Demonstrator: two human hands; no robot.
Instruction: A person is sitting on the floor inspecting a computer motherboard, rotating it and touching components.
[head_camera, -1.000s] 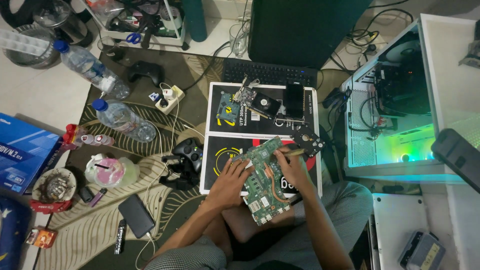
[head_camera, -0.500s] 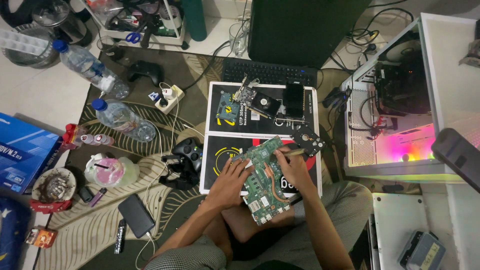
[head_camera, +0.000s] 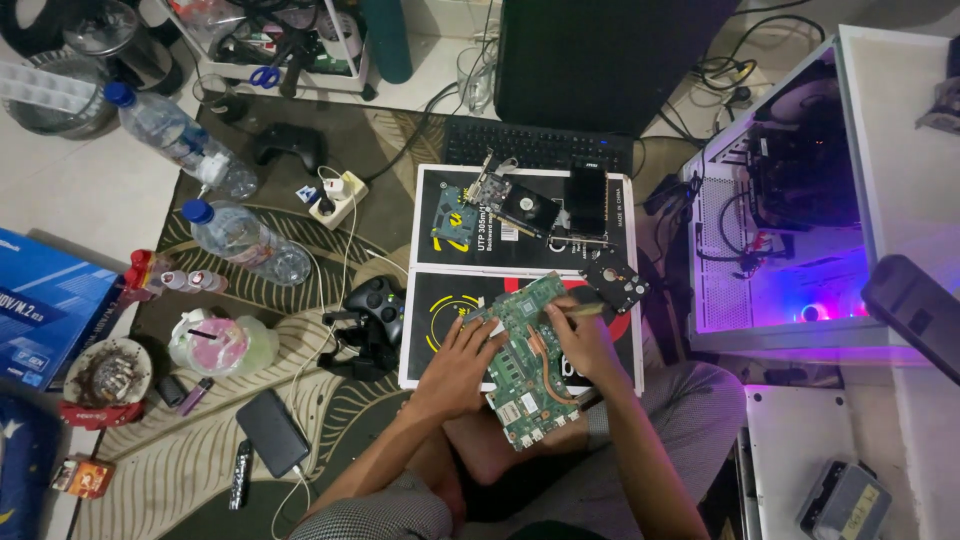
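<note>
A green laptop circuit board (head_camera: 522, 372) with a copper heat pipe rests tilted on my lap and on the edge of a black-and-yellow box (head_camera: 440, 300). My left hand (head_camera: 462, 362) lies flat on the board's left side, fingers spread, steadying it. My right hand (head_camera: 580, 338) grips a thin pale tool (head_camera: 585, 310) over the board's upper right part. A bare hard drive (head_camera: 612, 281) lies just beyond that hand on the box.
Two graphics cards (head_camera: 520, 205) sit on a second box in front of a keyboard (head_camera: 535, 148). An open white PC case (head_camera: 790, 220) glows purple on the right. Game controllers (head_camera: 370, 318), water bottles (head_camera: 235, 240), a power strip (head_camera: 335, 198) and a power bank (head_camera: 272, 432) lie on the rug at left.
The light inside the PC case has shifted from green through pink to purple. My hands stay on the board in nearly the same place.
</note>
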